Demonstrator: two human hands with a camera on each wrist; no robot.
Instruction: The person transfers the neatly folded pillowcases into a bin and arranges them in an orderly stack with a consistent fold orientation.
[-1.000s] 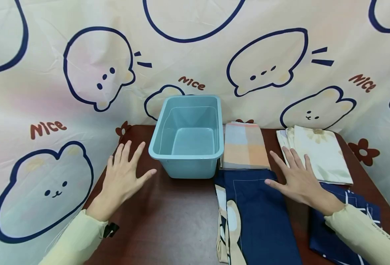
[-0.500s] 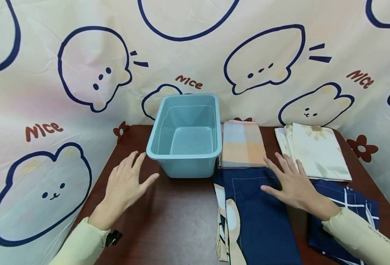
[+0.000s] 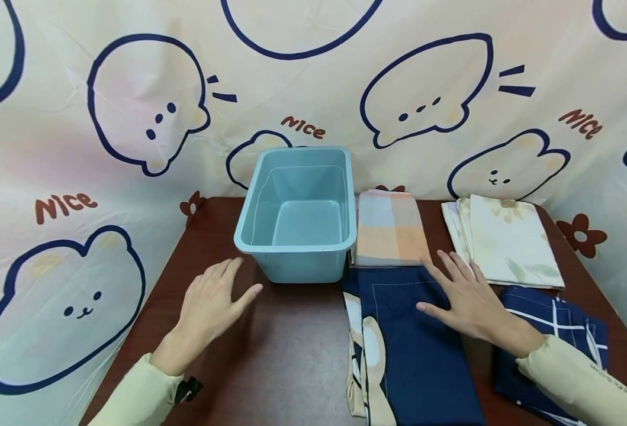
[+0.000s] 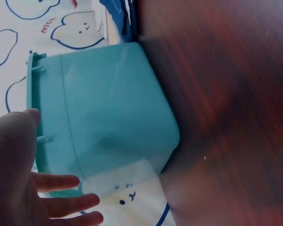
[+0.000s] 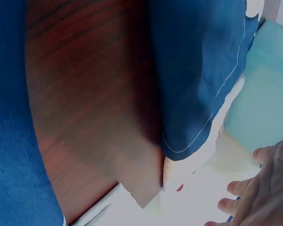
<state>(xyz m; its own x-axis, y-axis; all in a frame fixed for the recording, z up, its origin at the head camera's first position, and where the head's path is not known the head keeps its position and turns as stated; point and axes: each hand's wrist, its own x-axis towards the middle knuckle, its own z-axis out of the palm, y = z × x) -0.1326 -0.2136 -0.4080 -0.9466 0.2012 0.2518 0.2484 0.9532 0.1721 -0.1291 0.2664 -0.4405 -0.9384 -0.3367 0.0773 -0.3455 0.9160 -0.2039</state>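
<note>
My left hand [image 3: 212, 302] hovers with spread fingers over the table, in front of and left of a light blue plastic basin [image 3: 297, 266]. In the left wrist view its fingers [image 4: 61, 181] reach alongside the basin without gripping it. My right hand [image 3: 465, 302] hangs, fingers apart and holding nothing, above the right edge of a folded navy cloth [image 3: 409, 343] with a beige and white patterned side. Behind that cloth lies a folded checked cloth [image 3: 390, 228] in peach, grey and blue. The right wrist view shows the right hand's fingertips [image 5: 238, 187] away from the navy cloth.
A folded cream floral cloth [image 3: 515, 242] lies at the back right. Nearer, partly under my right forearm, is a folded navy cloth with white lines [image 3: 542, 313]. A printed curtain [image 3: 313, 89] stands behind and beside the dark brown table [image 3: 270, 367].
My left hand has moved slightly right and toward me. The right hand has shifted a little left. The view has tilted slightly; basin and cloths stay in place.
</note>
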